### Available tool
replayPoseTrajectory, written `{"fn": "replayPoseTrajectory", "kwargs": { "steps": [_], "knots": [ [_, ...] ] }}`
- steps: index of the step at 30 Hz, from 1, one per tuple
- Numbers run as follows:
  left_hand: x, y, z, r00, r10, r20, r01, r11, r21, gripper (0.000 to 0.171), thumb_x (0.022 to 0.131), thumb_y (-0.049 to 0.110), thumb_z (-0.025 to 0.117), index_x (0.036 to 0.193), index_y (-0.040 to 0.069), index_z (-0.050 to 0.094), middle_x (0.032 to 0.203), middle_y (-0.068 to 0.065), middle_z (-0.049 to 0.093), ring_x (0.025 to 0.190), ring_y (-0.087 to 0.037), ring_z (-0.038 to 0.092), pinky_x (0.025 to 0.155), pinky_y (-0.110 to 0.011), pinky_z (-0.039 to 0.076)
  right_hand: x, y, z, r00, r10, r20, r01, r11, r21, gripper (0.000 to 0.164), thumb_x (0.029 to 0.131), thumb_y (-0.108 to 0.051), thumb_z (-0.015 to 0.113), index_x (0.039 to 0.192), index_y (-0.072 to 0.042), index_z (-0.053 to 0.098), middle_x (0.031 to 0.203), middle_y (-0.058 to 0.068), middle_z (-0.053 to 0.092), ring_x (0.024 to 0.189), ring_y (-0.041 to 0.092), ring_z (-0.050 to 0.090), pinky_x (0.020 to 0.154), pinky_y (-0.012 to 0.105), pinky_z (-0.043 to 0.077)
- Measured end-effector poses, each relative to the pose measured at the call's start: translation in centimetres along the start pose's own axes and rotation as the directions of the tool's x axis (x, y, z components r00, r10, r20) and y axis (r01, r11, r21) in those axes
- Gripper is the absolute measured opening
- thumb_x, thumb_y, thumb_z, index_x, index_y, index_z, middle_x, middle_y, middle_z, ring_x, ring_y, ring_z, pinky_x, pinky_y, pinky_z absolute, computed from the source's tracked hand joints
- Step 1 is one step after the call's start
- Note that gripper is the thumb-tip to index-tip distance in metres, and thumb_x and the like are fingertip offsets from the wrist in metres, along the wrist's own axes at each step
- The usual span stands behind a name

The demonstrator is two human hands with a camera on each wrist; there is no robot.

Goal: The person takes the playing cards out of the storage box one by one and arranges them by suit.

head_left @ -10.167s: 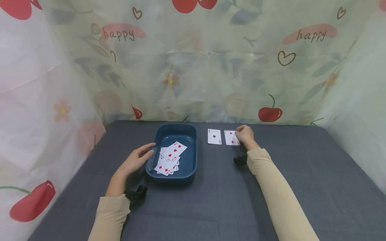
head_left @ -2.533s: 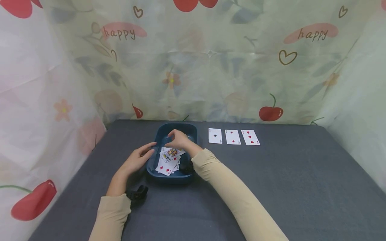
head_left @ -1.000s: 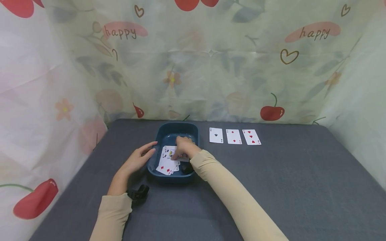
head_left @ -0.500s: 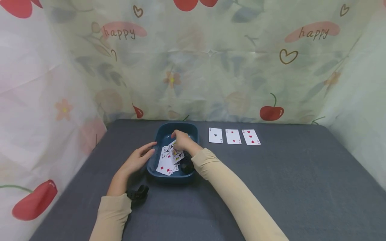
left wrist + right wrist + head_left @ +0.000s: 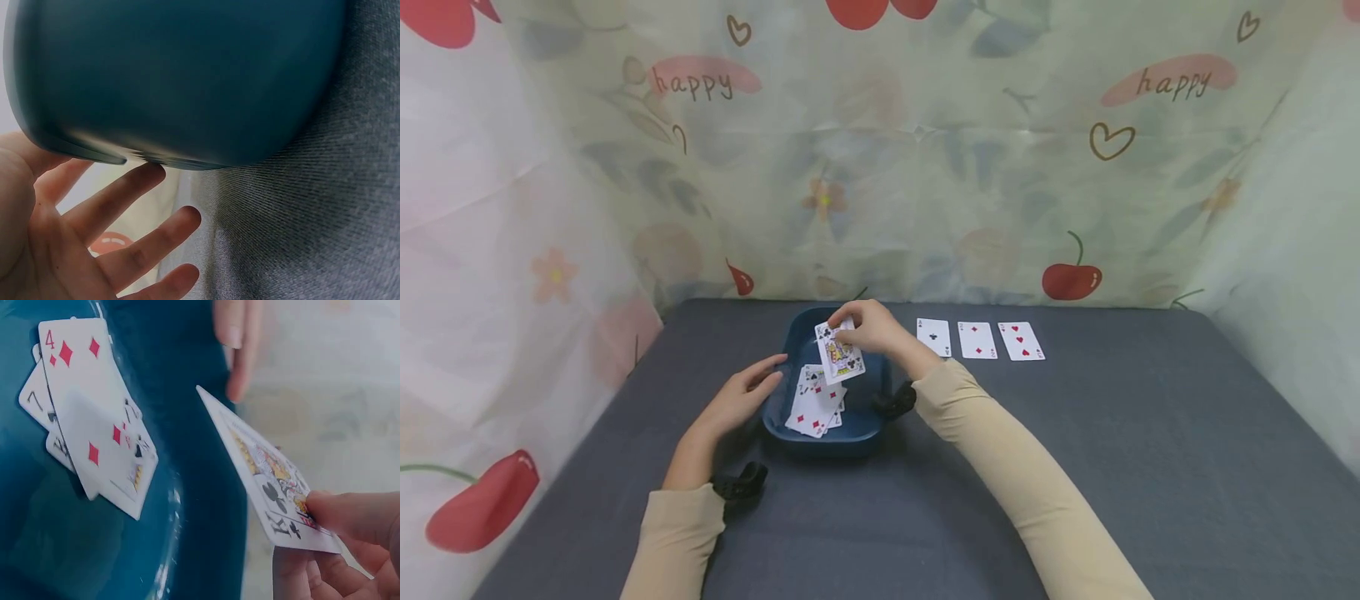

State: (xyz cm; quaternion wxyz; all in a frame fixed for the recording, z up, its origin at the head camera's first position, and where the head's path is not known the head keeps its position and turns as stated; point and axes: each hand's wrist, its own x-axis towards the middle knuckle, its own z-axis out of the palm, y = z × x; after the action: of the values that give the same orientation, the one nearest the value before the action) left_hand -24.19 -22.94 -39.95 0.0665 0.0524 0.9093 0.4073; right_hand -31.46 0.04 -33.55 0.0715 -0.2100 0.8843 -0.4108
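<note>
My right hand (image 5: 876, 327) pinches a king of clubs playing card (image 5: 842, 357) between thumb and fingers, raised above the blue tray (image 5: 868, 429). In the right wrist view the king (image 5: 262, 472) is tilted, its face showing. Inside the tray lies a loose pile of cards with the four of diamonds (image 5: 84, 425) on top; a seven and a picture card peek out beneath. My left hand (image 5: 736, 400) rests at the tray's left rim, and its fingers in the left wrist view (image 5: 134, 250) are spread, one fingertip touching the outer wall.
Right of the tray, the ace of clubs (image 5: 933, 337), two of diamonds (image 5: 977, 340) and three of hearts (image 5: 1022, 341) lie face up in a row on the grey cloth (image 5: 1112, 433). A printed curtain (image 5: 917, 192) hangs behind the table.
My right hand has lifted the king of clubs off the pile and moved up and rightward. Earlier it laid the three of hearts in the row. The left hand has stayed at the rim.
</note>
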Motion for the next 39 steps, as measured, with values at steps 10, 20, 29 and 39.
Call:
{"fn": "replayPoseTrajectory", "kwargs": {
  "steps": [10, 20, 29, 39],
  "knots": [
    [-0.2, -0.2, -0.1, 1.000, 0.017, -0.009, -0.017, 1.000, -0.005, 0.051, 0.099, 0.040, 0.041, 0.145, 0.019, 0.033, 0.150, -0.019, 0.033, 0.134, -0.040, 0.037, 0.107, -0.057, 0.032, -2.5, 4.1, -4.1, 0.999, 0.016, -0.049, -0.010, 0.991, 0.134, 0.029, 0.085, -0.005, 0.062, 0.114, 0.000, 0.063, 0.116, 0.020, 0.063, 0.082, 0.016, 0.061, 0.064, 0.018, 0.048],
    [-0.3, -0.1, 0.0, 1.000, 0.006, -0.004, -0.006, 1.000, -0.004, 0.051, 0.099, 0.040, 0.040, 0.146, 0.020, 0.032, 0.150, -0.019, 0.033, 0.134, -0.039, 0.038, 0.106, -0.057, 0.033, -5.0, 8.9, -6.3, 0.987, 0.137, -0.086, -0.120, 0.977, 0.175, 0.035, 0.087, -0.005, 0.059, 0.121, 0.004, 0.057, 0.115, 0.027, 0.060, 0.071, 0.007, 0.056, 0.062, 0.019, 0.049],
    [-0.3, 0.1, 0.1, 1.000, -0.001, -0.004, 0.001, 1.000, -0.015, 0.051, 0.099, 0.039, 0.040, 0.146, 0.021, 0.032, 0.150, -0.018, 0.032, 0.134, -0.039, 0.038, 0.106, -0.057, 0.033, -5.9, 12.1, -5.9, 0.983, 0.185, 0.013, -0.185, 0.973, 0.139, 0.034, 0.084, -0.004, 0.063, 0.115, 0.007, 0.058, 0.083, 0.009, 0.066, 0.062, 0.004, 0.054, 0.060, 0.021, 0.048],
    [-0.2, -0.1, 0.2, 1.000, 0.002, -0.008, -0.003, 1.000, -0.019, 0.051, 0.099, 0.040, 0.041, 0.145, 0.021, 0.033, 0.150, -0.018, 0.033, 0.134, -0.039, 0.038, 0.106, -0.057, 0.034, -5.7, 13.8, -4.7, 0.973, 0.231, 0.024, -0.231, 0.958, 0.172, 0.033, 0.080, 0.001, 0.065, 0.111, 0.011, 0.058, 0.065, -0.003, 0.055, 0.056, 0.003, 0.052, 0.054, 0.017, 0.046]
  ]
}}
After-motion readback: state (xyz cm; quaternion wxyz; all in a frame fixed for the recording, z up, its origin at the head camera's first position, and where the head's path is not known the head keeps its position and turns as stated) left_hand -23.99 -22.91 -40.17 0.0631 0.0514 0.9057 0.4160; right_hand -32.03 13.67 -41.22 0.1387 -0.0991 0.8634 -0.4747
